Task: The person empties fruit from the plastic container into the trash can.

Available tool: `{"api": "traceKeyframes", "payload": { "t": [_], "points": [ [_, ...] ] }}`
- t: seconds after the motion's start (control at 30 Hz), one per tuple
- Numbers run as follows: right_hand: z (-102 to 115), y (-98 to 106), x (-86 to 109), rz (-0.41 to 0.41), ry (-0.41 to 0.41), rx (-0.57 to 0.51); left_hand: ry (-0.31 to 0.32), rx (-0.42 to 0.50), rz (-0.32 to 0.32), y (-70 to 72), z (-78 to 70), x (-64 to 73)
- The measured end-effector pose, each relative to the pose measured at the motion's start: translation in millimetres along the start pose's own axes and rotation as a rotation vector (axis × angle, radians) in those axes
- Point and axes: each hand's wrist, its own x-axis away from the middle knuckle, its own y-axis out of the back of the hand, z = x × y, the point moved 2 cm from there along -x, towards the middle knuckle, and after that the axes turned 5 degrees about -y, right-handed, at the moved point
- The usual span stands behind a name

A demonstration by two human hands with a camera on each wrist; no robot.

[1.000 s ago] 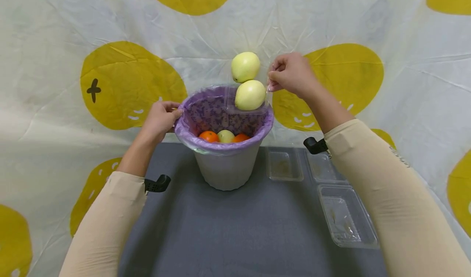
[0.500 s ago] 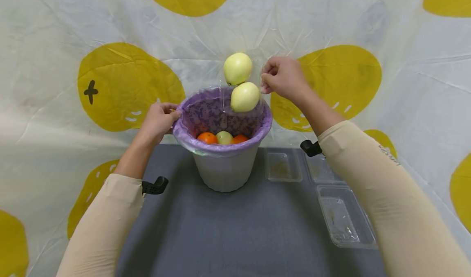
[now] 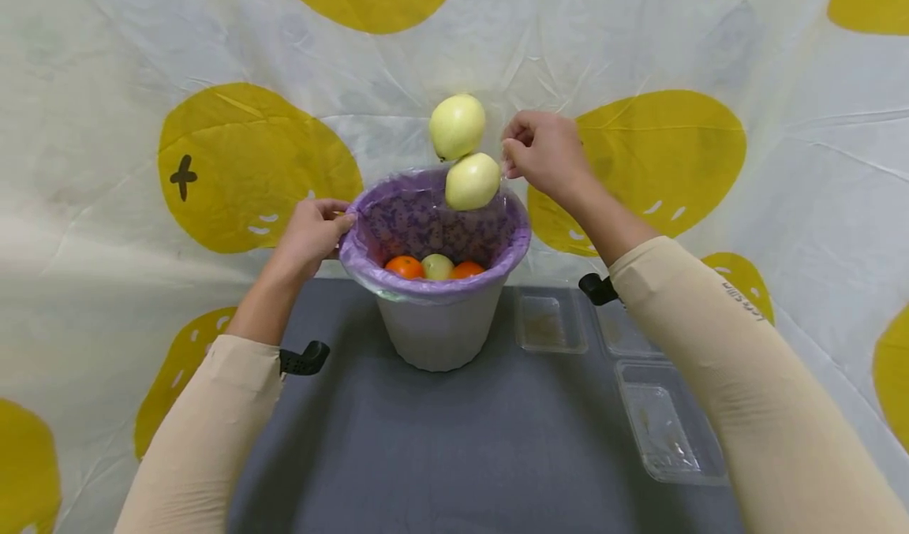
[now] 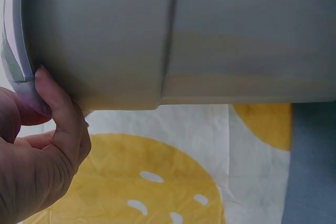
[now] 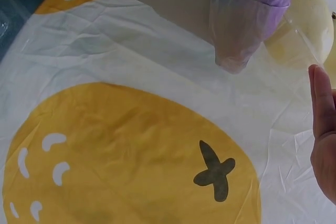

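Note:
My left hand (image 3: 312,234) grips the rim of a pale bin (image 3: 440,329) lined with a purple plastic bag (image 3: 433,285). In the left wrist view its thumb and fingers pinch the bag-covered rim. Above the opening, my right hand (image 3: 543,151) pinches the edge of a thin clear plastic container (image 5: 310,48), tilted and hard to see. Two pale yellow-green fruits lie with it: the upper fruit (image 3: 458,126) touches the lower fruit (image 3: 473,181). Inside the bin are two orange fruits, one at left (image 3: 405,267) and one at right (image 3: 466,270), with a pale green fruit (image 3: 437,267) between.
A grey table (image 3: 454,455) bears the bin. To its right lie a small clear tray (image 3: 550,321), another clear tray (image 3: 625,329) partly behind the right arm, and a larger clear tray (image 3: 667,423). A white cloth with yellow shapes (image 3: 259,167) hangs behind.
My right hand has moved slightly left with the container and the two pale fruits, which now stand further left over the bin. My left hand stays on the rim.

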Motion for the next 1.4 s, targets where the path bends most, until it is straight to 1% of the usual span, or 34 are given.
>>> {"api": "traceKeyframes", "payload": {
  "t": [0.13,0.3,0.47,0.73,0.93,1.13,1.4],
  "points": [
    [0.5,-0.7,-0.6,-0.037,0.030,0.017,-0.006,-0.005,-0.007,-1.3,-0.2,0.6],
    [1.6,-2.3,-0.8,-0.058,0.053,0.035,-0.015,-0.028,-0.020,-1.0,-1.5,-0.5],
    [1.7,-4.6,-0.9,-0.091,0.079,0.045,-0.014,-0.026,-0.023,-0.9,-2.2,-0.4],
    [-0.4,-7.2,0.1,-0.153,0.091,-0.004,-0.003,-0.026,-0.017,-1.2,-3.4,-0.1],
    [0.3,-8.1,-0.2,-0.176,0.132,0.017,-0.004,-0.018,-0.016,-1.0,-4.2,0.6],
    [-0.3,-11.1,-0.6,-0.179,0.128,0.010,-0.003,-0.014,-0.024,-1.2,-4.1,2.0],
    [-2.8,-14.3,-0.5,-0.212,0.139,-0.005,0.003,-0.015,-0.024,-2.3,-4.5,5.1]
  ]
}}
